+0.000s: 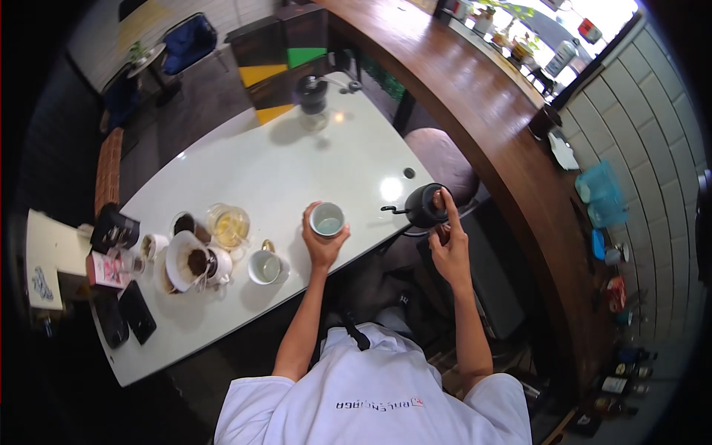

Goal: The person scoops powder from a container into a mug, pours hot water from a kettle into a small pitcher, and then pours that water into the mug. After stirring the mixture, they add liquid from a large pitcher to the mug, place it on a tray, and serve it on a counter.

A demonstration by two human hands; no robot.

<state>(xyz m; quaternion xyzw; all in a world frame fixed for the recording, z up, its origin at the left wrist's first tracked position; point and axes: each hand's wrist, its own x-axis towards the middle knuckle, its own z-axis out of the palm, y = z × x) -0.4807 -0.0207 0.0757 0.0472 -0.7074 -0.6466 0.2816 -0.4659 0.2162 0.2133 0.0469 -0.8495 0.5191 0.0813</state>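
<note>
The left hand reaches forward over the white desk and its grip is closed around a small cup, fingers and thumb wrapped about the cup's sides from below, so that the pale, teal-tinted inside shows from above. The cup sits near the near edge of the desk, right of centre, and whether it rests on the surface or is lifted just off it cannot be told from this view

The right hand is at a black gooseneck kettle, which stands at the right-hand edge of the desk with its thin spout pointing left, toward the cup. The index finger lies stretched up over the kettle's top, while the other fingers curl in below, close to the handle; whether that grip has actually closed on the handle I cannot tell, as the hand hides it

Just left of the small cup stands a white mug with a gold handle. Further left is a white dripper with a paper filter and dark grounds in it, and behind it a glass server with yellowish liquid. Flat black devices lie near the desk's left corner. At the far end stands a dark hand grinder. A curved wooden counter runs along the right
</note>
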